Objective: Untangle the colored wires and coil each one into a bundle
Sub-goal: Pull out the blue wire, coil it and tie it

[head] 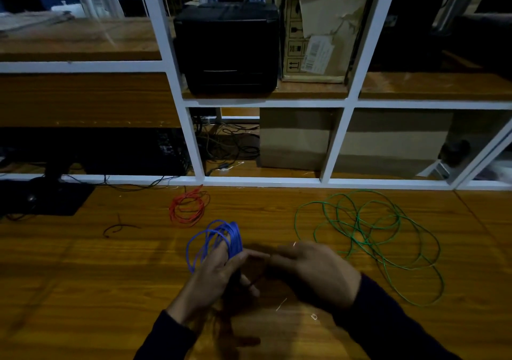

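A blue wire (213, 237) is wound in loops around the fingers of my left hand (219, 273), which holds the coil above the wooden table (83, 276). My right hand (315, 268) sits close beside it with its fingertips meeting the left thumb; whether it pinches the wire's end I cannot tell. A red wire (188, 207) lies coiled in a small bundle on the table behind the blue one. A green wire (371, 235) sprawls in loose, wide loops on the table to the right.
A short dark wire scrap (119, 226) lies at left. A black monitor base (41, 196) stands at far left. White-framed glass partition (194, 143) closes the table's far edge; behind it are a black printer (227, 49) and cardboard boxes (313, 27).
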`<action>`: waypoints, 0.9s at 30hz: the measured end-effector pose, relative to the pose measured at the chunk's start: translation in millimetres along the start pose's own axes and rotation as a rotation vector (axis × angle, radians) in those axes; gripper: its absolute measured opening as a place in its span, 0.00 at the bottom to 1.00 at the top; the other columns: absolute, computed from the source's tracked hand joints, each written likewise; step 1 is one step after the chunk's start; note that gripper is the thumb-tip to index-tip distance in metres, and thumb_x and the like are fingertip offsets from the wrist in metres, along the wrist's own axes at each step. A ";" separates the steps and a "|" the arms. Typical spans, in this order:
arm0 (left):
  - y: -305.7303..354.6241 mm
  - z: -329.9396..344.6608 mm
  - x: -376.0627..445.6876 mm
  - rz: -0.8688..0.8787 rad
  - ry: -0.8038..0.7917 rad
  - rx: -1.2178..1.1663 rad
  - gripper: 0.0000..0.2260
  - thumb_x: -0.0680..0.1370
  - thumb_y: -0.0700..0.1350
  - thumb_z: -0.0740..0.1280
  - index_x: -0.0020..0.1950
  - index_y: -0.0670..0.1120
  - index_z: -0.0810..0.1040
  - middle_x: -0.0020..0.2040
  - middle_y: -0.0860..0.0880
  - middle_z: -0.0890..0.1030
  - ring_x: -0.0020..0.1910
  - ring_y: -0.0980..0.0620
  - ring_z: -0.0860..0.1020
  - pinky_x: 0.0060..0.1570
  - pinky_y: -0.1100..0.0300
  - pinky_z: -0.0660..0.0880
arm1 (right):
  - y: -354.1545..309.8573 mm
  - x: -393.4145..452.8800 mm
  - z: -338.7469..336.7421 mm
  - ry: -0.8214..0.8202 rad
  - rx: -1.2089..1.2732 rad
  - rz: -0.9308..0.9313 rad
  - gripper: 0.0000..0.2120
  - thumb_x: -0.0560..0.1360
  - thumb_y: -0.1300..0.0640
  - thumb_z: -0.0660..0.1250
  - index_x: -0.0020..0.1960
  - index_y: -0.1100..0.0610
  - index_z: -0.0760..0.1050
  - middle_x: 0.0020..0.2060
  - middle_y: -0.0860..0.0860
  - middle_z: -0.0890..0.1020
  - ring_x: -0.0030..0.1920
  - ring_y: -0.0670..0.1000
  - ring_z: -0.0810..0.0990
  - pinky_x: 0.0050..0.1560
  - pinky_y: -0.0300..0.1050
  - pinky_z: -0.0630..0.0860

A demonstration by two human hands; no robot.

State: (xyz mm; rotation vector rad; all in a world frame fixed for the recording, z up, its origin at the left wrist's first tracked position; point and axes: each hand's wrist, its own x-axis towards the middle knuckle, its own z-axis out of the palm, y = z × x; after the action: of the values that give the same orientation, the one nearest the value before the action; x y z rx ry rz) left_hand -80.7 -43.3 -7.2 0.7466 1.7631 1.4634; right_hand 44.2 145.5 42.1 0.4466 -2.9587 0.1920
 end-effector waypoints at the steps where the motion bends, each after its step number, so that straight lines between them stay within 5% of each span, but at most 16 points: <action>1: 1.6 1.7 -0.4 -0.024 -0.049 -0.093 0.11 0.82 0.51 0.65 0.59 0.47 0.79 0.40 0.35 0.83 0.33 0.40 0.83 0.37 0.54 0.78 | 9.4 0.7 0.5 0.052 0.025 0.025 0.12 0.76 0.50 0.61 0.59 0.47 0.70 0.45 0.47 0.80 0.41 0.48 0.79 0.36 0.42 0.78; 7: 5.4 9.5 2.6 0.018 -0.313 -0.565 0.26 0.81 0.49 0.66 0.72 0.38 0.62 0.41 0.35 0.80 0.20 0.58 0.67 0.24 0.60 0.59 | 42.3 18.6 10.1 0.319 0.058 0.105 0.09 0.78 0.50 0.58 0.57 0.46 0.72 0.46 0.48 0.78 0.43 0.47 0.75 0.39 0.43 0.73; 11: 9.1 13.1 -1.4 0.023 -0.313 -0.752 0.21 0.84 0.47 0.59 0.75 0.39 0.67 0.30 0.46 0.72 0.20 0.59 0.62 0.23 0.63 0.67 | 49.6 27.8 19.8 0.380 0.321 0.185 0.11 0.81 0.52 0.58 0.55 0.50 0.78 0.48 0.47 0.80 0.48 0.45 0.76 0.46 0.50 0.76; 18: 21.6 4.4 -3.9 -0.030 -0.351 -0.918 0.22 0.85 0.48 0.56 0.78 0.39 0.63 0.29 0.53 0.59 0.23 0.59 0.57 0.22 0.62 0.56 | 43.5 33.9 31.7 0.195 0.900 0.315 0.15 0.83 0.51 0.56 0.66 0.51 0.76 0.60 0.44 0.80 0.63 0.43 0.76 0.63 0.49 0.75; 22: 21.4 5.9 -1.3 -0.013 -0.415 -1.029 0.20 0.86 0.45 0.56 0.76 0.36 0.62 0.30 0.53 0.60 0.22 0.59 0.59 0.21 0.64 0.60 | 34.0 41.2 33.8 0.112 1.191 0.346 0.19 0.82 0.51 0.55 0.70 0.54 0.72 0.67 0.49 0.78 0.69 0.47 0.73 0.69 0.46 0.69; 27: 25.5 7.6 -0.5 0.033 -0.438 -1.026 0.17 0.87 0.43 0.51 0.71 0.36 0.68 0.30 0.53 0.61 0.22 0.59 0.56 0.21 0.64 0.55 | 25.9 44.3 37.6 0.095 1.652 0.387 0.26 0.78 0.49 0.62 0.67 0.68 0.72 0.65 0.66 0.76 0.65 0.62 0.75 0.71 0.65 0.64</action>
State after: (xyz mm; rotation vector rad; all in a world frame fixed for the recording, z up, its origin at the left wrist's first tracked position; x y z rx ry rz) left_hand -74.5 -34.6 17.1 0.4675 0.5261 1.7762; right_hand -10.1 152.0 9.6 -0.0663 -2.0048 2.4971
